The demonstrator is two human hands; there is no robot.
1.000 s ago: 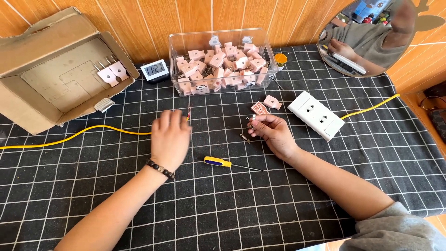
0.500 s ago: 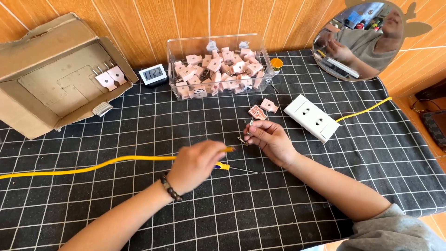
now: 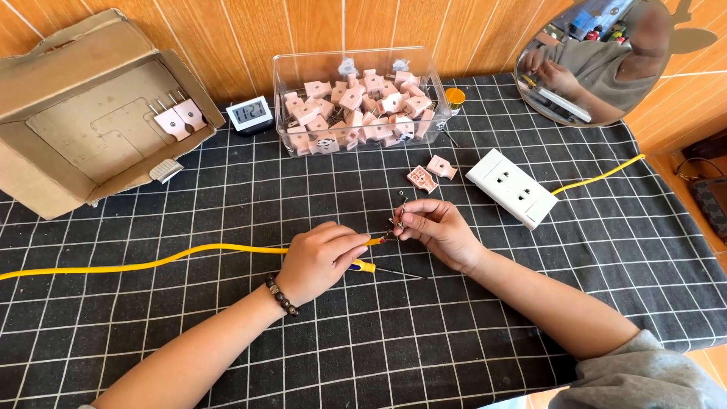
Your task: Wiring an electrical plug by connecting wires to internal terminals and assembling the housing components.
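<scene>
- Mid-frame, your left hand (image 3: 322,259) pinches the end of the yellow cable (image 3: 151,262), soft and limp; hold it close to the tip.
- Your right hand (image 3: 439,231) grips small metal prongs (image 3: 399,217), stiff, light, probably slippery; pinch their sides.
- Just below lies a screwdriver (image 3: 379,267), untouched.

Single head-worn camera looks steeply down, close, over the gridded tabletop (image 3: 530,318).

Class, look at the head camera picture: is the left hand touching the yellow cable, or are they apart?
Touching. The head view shows the left hand closed over the end of the yellow cable, which runs into its fingers with no gap visible, close to the right hand.
</scene>
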